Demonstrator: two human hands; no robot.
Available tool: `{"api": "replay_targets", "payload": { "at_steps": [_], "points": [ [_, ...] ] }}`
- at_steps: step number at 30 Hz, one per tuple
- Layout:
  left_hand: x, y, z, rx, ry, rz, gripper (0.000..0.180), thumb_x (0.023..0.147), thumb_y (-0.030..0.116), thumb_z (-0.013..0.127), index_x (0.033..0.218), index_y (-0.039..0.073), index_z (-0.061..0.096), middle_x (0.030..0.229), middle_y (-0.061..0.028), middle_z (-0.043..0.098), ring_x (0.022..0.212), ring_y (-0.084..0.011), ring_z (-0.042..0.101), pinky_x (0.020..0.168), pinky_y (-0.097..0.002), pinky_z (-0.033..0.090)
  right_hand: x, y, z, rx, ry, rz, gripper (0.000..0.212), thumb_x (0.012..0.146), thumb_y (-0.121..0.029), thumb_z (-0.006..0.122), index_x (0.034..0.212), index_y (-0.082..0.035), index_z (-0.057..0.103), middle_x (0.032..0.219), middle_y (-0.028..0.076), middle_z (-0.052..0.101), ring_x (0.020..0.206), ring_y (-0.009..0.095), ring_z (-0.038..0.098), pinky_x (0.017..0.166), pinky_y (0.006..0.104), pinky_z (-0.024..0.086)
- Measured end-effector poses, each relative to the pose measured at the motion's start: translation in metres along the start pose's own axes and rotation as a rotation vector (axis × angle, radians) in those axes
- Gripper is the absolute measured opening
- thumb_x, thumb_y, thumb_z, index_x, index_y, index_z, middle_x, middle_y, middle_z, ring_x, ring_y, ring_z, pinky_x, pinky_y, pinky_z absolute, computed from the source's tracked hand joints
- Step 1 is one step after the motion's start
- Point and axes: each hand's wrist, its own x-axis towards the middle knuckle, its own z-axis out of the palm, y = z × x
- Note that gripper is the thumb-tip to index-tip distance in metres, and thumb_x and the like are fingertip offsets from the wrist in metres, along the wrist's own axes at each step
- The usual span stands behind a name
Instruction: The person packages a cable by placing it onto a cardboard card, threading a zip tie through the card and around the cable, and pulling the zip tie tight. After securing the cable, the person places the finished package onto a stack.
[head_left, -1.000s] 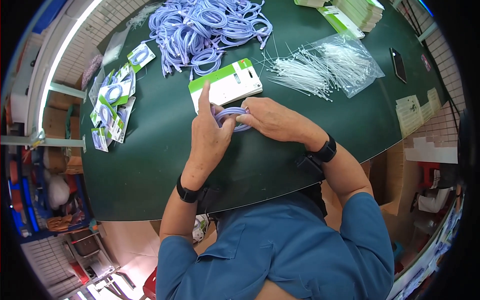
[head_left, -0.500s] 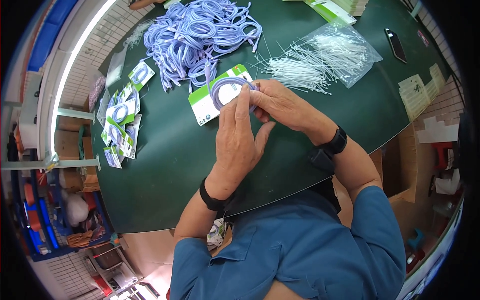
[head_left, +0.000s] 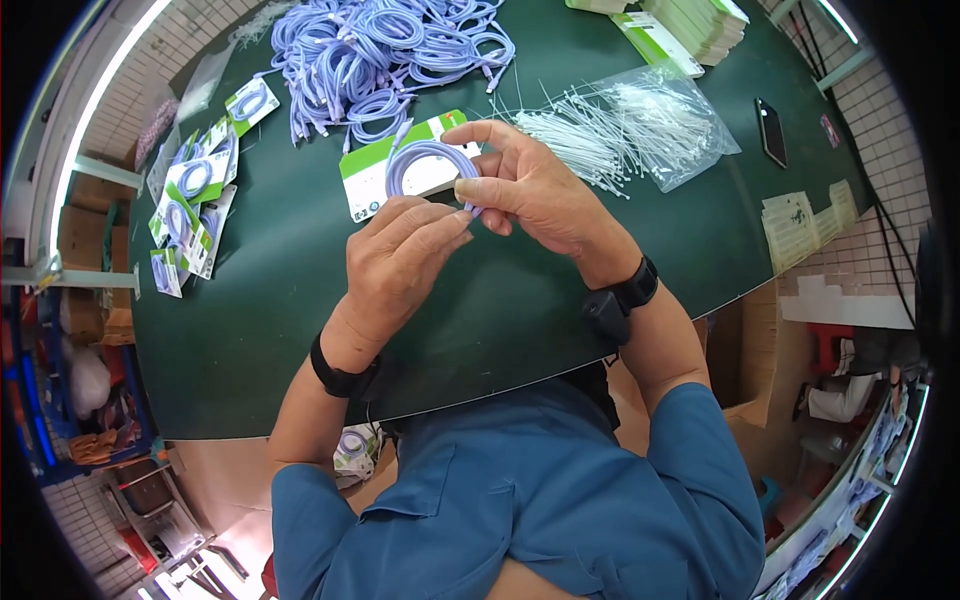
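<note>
On my feed the left hand pinches the lower edge of a lilac cable coil, fingers bunched together; the right hand grips its right side between thumb and half-curled fingers. I see the coil raised in front of green-and-white cards; white zip ties lie to the right.

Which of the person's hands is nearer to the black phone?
Right. The right hand is left of and below the phone in the picture; the left hand is farther left and lower.
</note>
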Motion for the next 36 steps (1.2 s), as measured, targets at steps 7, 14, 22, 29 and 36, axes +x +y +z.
{"api": "replay_targets", "payload": {
  "at_steps": [7, 14, 22, 29, 36],
  "points": [
    [0.009, -0.002, -0.014, -0.065, 0.026, 0.031, 0.028, 0.072, -0.003, 0.081, 0.097, 0.005, 0.071, 0.089, -0.0065, 0.072, 0.081, -0.0238, 0.069, 0.066, -0.0344, 0.057, -0.007, -0.011, 0.006, -0.152, -0.088, -0.07, 0.06, 0.093, -0.009, 0.073, 0.147, -0.004, 0.048, 0.108, 0.009, 0.067, 0.084, 0.011, 0.065, 0.064, 0.0228, 0.051],
    [0.008, -0.008, -0.036, -0.011, -0.065, 0.035, 0.029, 0.072, -0.003, 0.081, 0.098, 0.002, 0.071, 0.089, -0.0094, 0.071, 0.08, -0.0267, 0.069, 0.066, -0.0348, 0.056, -0.015, -0.017, 0.03, -1.107, 0.046, -0.551, 0.054, 0.088, -0.006, 0.073, 0.14, -0.004, 0.056, 0.124, 0.014, 0.065, 0.099, 0.024, 0.07, 0.074, 0.0343, 0.058],
    [0.009, -0.005, -0.043, 0.21, -0.147, 0.281, 0.025, 0.069, 0.007, 0.07, 0.093, 0.004, 0.069, 0.095, -0.0073, 0.066, 0.084, -0.024, 0.068, 0.065, -0.0342, 0.058, 0.001, 0.018, 0.041, -1.285, 0.086, -0.81, 0.043, 0.084, -0.002, 0.068, 0.126, -0.001, 0.062, 0.116, 0.015, 0.067, 0.097, 0.031, 0.071, 0.077, 0.0402, 0.059],
    [0.022, -0.007, -0.051, 0.164, -0.206, 0.34, 0.025, 0.07, 0.006, 0.071, 0.094, 0.001, 0.07, 0.097, -0.0095, 0.067, 0.088, -0.0267, 0.07, 0.069, -0.0349, 0.059, -0.002, 0.001, 0.033, -1.383, 0.021, -0.66, 0.037, 0.084, -0.003, 0.067, 0.121, -0.003, 0.063, 0.098, 0.01, 0.067, 0.086, 0.031, 0.07, 0.071, 0.0408, 0.058],
    [0.024, -0.012, -0.051, 0.09, -0.244, 0.367, 0.023, 0.072, 0.006, 0.073, 0.094, 0.0, 0.069, 0.098, -0.0106, 0.066, 0.088, -0.0279, 0.07, 0.071, -0.0364, 0.06, 0.002, 0.004, 0.024, -1.257, -0.101, -0.654, 0.039, 0.085, -0.006, 0.072, 0.122, -0.002, 0.06, 0.095, 0.011, 0.067, 0.08, 0.032, 0.07, 0.07, 0.0397, 0.057]
  ]
}}
